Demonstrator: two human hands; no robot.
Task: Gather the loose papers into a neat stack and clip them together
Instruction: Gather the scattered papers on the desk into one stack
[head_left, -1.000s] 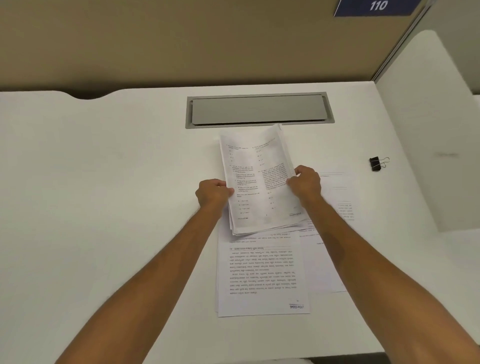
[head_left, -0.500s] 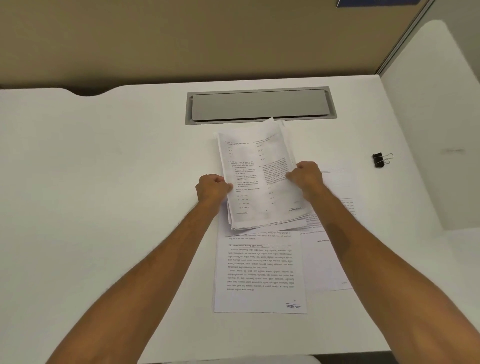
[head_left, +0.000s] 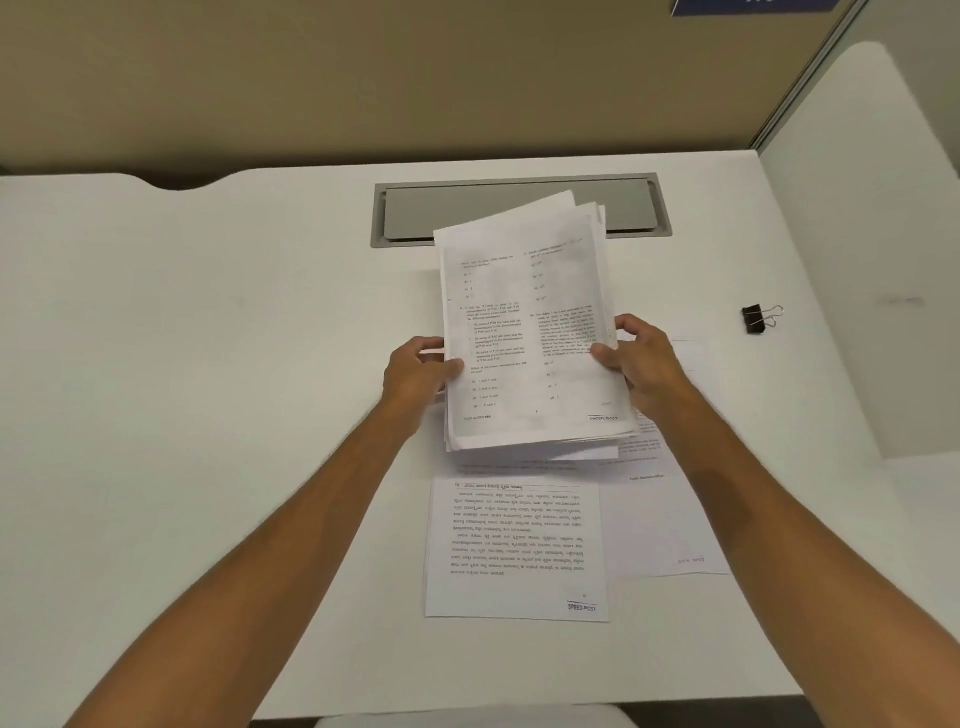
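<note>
The bundle of papers (head_left: 530, 332) is pinched at its two long edges, left hand (head_left: 418, 374) and right hand (head_left: 641, 364) each closed on a side, so the sheets can likely be squared (their far corners are fanned). Just nearer the person than the bundle, two loose sheets (head_left: 514, 551) lie flat, ungathered. The binder clip (head_left: 756, 318) waits well right of the bundle.

White sheets (head_left: 524, 332) with black print between the hands; black binder clip (head_left: 754, 319) right of them; white desk (head_left: 208, 364).
</note>
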